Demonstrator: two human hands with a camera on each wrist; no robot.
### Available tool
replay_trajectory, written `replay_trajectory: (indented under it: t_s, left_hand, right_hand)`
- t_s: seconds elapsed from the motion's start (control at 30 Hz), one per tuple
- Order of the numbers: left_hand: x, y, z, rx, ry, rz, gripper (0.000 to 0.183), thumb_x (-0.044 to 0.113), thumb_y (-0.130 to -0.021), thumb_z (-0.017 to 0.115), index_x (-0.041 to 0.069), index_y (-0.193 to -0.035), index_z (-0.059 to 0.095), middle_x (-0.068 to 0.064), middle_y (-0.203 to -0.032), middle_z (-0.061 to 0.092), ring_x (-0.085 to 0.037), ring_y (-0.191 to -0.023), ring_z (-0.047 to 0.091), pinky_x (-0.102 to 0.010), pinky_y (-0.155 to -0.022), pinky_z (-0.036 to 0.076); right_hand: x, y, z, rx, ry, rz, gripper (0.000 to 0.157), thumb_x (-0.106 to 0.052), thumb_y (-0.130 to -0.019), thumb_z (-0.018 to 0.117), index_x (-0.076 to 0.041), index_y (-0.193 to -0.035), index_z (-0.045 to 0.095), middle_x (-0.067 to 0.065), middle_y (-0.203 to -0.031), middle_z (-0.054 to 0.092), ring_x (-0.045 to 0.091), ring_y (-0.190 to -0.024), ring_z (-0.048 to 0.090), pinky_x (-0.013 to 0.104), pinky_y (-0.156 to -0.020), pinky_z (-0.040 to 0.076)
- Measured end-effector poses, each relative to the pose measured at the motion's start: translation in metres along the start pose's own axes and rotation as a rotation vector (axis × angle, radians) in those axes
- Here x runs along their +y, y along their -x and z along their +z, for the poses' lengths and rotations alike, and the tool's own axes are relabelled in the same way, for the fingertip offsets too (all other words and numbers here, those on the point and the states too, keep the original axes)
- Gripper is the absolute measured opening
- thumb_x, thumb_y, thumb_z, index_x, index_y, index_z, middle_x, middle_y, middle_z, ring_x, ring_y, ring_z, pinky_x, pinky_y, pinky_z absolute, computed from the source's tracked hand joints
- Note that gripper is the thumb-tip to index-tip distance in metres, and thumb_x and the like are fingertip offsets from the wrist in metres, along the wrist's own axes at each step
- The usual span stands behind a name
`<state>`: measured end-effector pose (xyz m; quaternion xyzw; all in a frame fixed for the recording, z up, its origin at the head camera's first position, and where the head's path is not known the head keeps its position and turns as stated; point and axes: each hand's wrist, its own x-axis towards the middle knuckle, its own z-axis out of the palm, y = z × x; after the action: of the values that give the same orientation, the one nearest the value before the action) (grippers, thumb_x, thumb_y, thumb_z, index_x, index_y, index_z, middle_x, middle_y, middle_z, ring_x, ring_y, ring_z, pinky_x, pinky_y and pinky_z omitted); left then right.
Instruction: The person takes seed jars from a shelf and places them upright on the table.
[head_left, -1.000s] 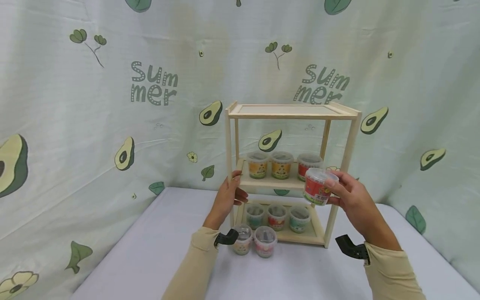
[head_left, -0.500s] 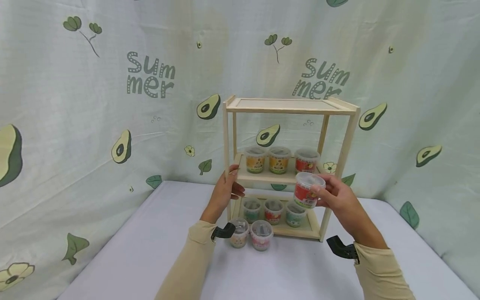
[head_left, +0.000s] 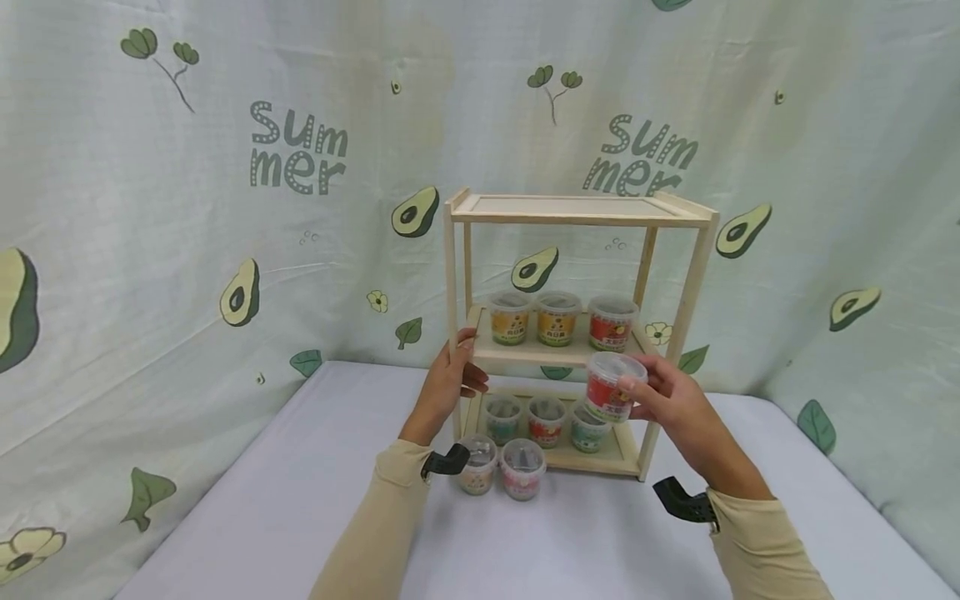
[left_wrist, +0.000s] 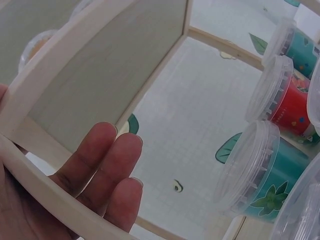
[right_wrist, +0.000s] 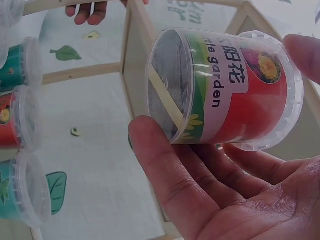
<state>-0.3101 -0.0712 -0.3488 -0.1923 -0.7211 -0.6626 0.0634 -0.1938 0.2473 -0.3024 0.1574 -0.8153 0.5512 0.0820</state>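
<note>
Lidded red-labelled cup (head_left: 606, 393) held before a wooden rack (head_left: 577, 221), right of centre.
Head: the right hand (head_left: 675, 398) grips it just below the middle shelf (head_left: 525, 353); lifting too close could clip that edge. Left wrist, lower left: the left hand (left_wrist: 107, 175) hooks its fingers round a post (left_wrist: 52, 205); tugging might tilt the rack. Right wrist: fingers pinch the cup, upper right; loosening could drop it.

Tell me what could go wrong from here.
The red cup in the right hand is held up in front of the middle shelf and might catch its edge. It could also bump the other red cup standing there. The left hand grips the rack's post; a tug might shift the yellow cups.
</note>
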Motion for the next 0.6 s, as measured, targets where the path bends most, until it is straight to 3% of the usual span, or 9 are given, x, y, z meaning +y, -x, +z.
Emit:
replay_trajectory:
  t_s: [0.2,0.33,0.47,0.6]
  left_hand:
    - [-0.002,0.0,0.001,0.019,0.001,0.022,0.053,0.051,-0.106,0.04,0.022,-0.151,0.042,-0.017,-0.085,0.068,-0.034,-0.074,0.071,-0.035,-0.064,0.05]
    - [-0.003,-0.001,0.001,0.019,-0.003,0.023,0.054,0.051,-0.106,0.04,0.022,-0.151,0.042,-0.014,-0.084,0.068,-0.028,-0.071,0.071,-0.035,-0.064,0.05]
    - [0.001,0.001,0.0,0.012,-0.011,0.016,0.052,0.049,-0.107,0.039,0.022,-0.151,0.042,-0.018,-0.085,0.068,-0.033,-0.073,0.071,-0.037,-0.065,0.051]
    - [0.002,-0.001,0.0,0.008,-0.017,0.011,0.053,0.049,-0.107,0.039,0.021,-0.152,0.041,-0.021,-0.087,0.068,-0.036,-0.075,0.07,-0.039,-0.066,0.051]
  right_hand:
    - [0.008,0.002,-0.001,-0.008,0.032,0.013,0.06,-0.035,-0.105,0.055,0.0,-0.148,0.035,0.022,-0.132,0.054,0.031,-0.113,0.056,0.03,-0.086,0.053]
    - [0.014,0.003,-0.001,-0.009,0.039,0.018,0.057,-0.035,-0.105,0.055,0.0,-0.146,0.037,0.021,-0.13,0.055,0.027,-0.111,0.058,0.028,-0.087,0.052]
    - [0.019,0.004,-0.001,-0.016,0.02,0.048,0.058,-0.034,-0.104,0.057,0.003,-0.145,0.038,0.021,-0.13,0.055,0.02,-0.11,0.059,0.026,-0.087,0.052]
    - [0.021,0.006,0.0,-0.019,0.03,0.086,0.061,-0.035,-0.104,0.057,0.004,-0.145,0.038,0.021,-0.13,0.056,0.023,-0.11,0.06,0.027,-0.086,0.052]
